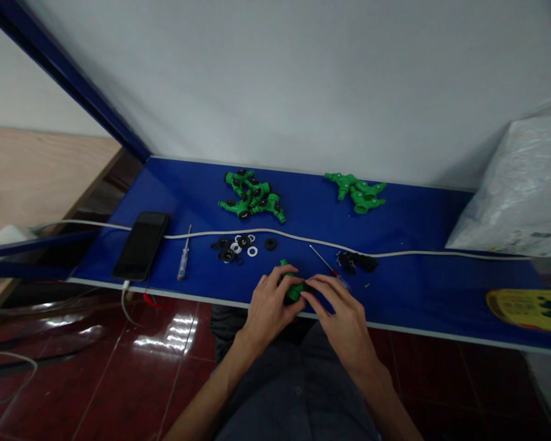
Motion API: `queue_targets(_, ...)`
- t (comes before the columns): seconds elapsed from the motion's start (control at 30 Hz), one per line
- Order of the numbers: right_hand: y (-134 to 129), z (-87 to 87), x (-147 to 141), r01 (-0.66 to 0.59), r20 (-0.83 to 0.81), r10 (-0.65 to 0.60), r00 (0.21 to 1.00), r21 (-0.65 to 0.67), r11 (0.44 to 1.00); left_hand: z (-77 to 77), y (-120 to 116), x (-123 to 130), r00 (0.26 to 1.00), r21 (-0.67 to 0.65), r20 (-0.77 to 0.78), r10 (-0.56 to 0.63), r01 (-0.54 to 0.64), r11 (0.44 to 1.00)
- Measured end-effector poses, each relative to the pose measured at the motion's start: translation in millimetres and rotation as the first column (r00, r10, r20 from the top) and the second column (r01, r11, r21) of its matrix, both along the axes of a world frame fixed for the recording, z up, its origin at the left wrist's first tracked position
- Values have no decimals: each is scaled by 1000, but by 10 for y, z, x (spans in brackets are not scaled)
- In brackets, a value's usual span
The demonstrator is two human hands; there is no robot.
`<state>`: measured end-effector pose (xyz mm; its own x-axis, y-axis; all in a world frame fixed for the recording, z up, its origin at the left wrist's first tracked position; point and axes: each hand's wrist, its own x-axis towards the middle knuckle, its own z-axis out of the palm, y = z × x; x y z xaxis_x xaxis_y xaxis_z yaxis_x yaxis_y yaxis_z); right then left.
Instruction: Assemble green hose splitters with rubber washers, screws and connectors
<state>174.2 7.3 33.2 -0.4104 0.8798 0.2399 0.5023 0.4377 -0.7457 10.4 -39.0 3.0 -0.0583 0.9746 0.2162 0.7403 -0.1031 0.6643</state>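
My left hand (267, 306) is closed around a green plastic hose splitter (294, 292) at the table's front edge. My right hand (344, 312) meets it from the right, thumb and forefinger pinched at its side. A small dark bit shows at those fingertips, too small to name. Just beyond the right hand lies a screwdriver (324, 260) with a thin shaft, its handle partly hidden. Small black parts (356, 262) are heaped beside it. Black rings (228, 254) and white washers (252, 251) lie scattered to the left, with one black ring (270, 244) apart.
Several green splitters with black fittings (252, 196) lie at the back; plainer green ones (360, 191) sit right of them. A white cable (298, 240) crosses the blue table (417, 288). A phone (141, 245), clear-handled screwdriver (183, 257), wrapped package (517, 184) and yellow item (528, 309) flank the sides.
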Motion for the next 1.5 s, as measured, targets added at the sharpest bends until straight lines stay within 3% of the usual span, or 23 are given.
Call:
queue_targets(0.2, -34, -84, -32, 38, 8, -38, 999, -7, 999, 10, 4, 5, 1000, -13, -9, -1, 0, 1000)
queue_targets(0.57, 111, 16, -2, -63, -70, 53, 996, -152, 986, -20, -5, 7, 999, 11, -32, -9, 9, 1000)
queue_targets(0.87, 178, -81, 22, -33, -132, -1, 991, -258, 965, -16, -4, 19, 999, 33, -45, 14, -12, 999)
queue_targets(1.2, 275, 12, 95, -87, -88, 62, 994, -319, 944, -26, -13, 25, 999, -2, -39, 14, -14, 1000)
queue_targets(1.3, 245, 87, 268, -53, -42, 43, 998, -274, 960, -26, -17, 29, 999, -16, -34, 19, -20, 1000)
queue_targets(1.4, 262, 106, 587, 92, 47, -88, 995, -99, 991, -12, -15, 37, 999, 8, -20, 27, -27, 1000)
queue_targets(1.5, 328, 20, 908, 203, 171, -206, 963, 33, 979, 6, -20, 38, 998, 30, 29, 53, -54, 998)
